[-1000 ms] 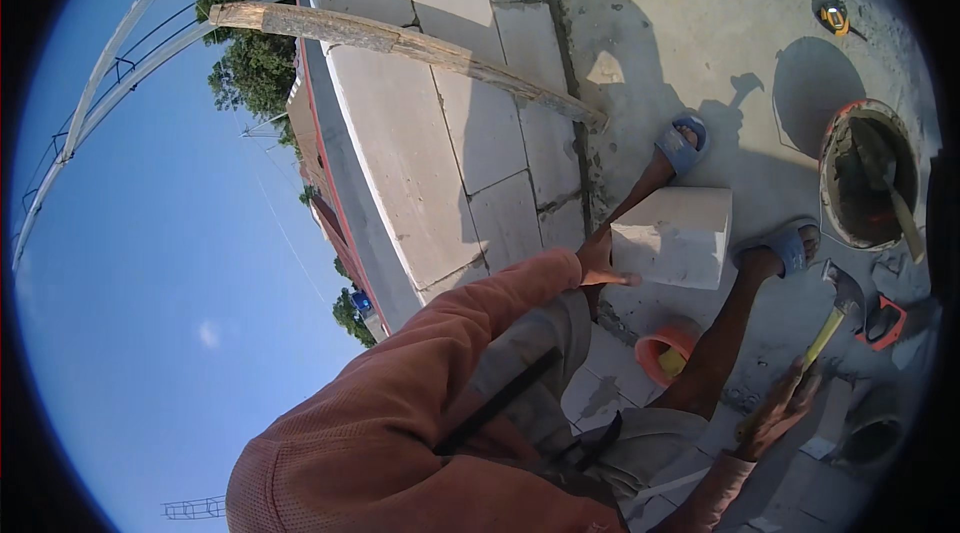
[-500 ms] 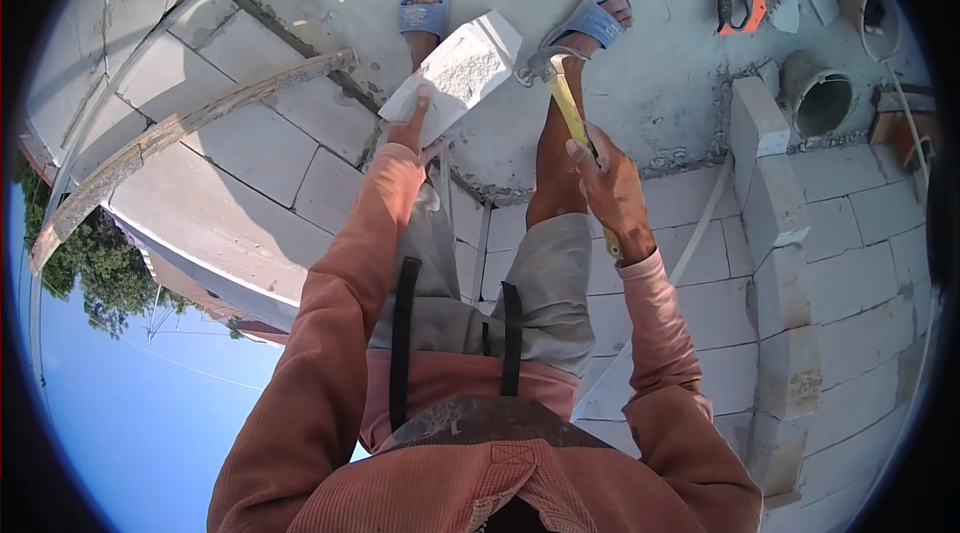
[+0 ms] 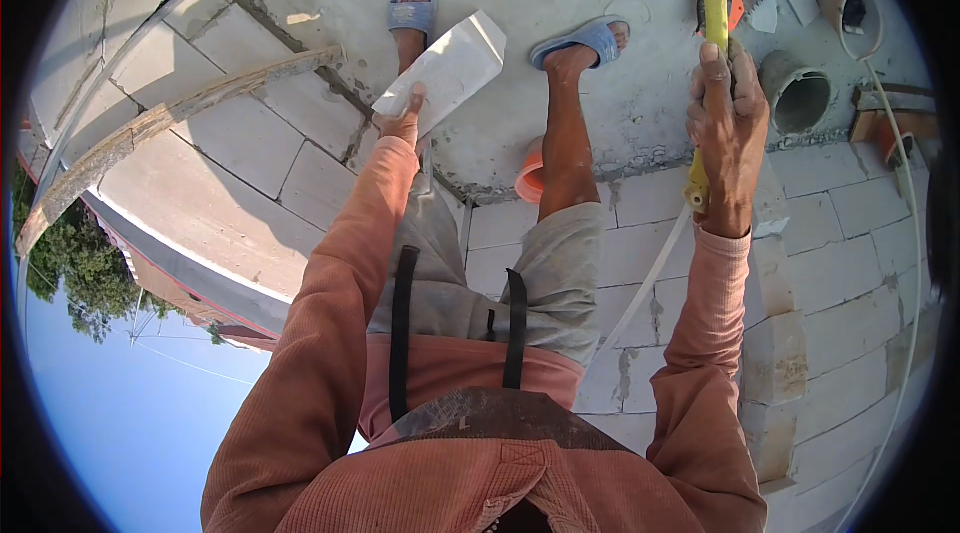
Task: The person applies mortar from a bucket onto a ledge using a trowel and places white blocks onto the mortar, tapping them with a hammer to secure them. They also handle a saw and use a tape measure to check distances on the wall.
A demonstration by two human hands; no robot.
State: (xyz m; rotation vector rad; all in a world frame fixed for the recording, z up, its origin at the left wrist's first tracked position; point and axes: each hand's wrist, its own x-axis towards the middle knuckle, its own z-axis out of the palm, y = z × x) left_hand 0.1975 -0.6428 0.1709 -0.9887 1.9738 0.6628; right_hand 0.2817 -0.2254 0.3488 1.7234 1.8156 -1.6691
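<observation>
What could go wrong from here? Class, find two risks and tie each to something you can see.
1. The ungloved left grip holds the pale block, so a stray blow from the yellow-handled hammer in the right grip might strike it.
2. The open-toed blue left sandal gives little cover; if the block slipped, it could hurt that foot.

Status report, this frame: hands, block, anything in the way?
Left hand gripping white block. Right hand around yellow-handled hammer. Hammer apart from block; right foot's blue sandal between them in view.
</observation>
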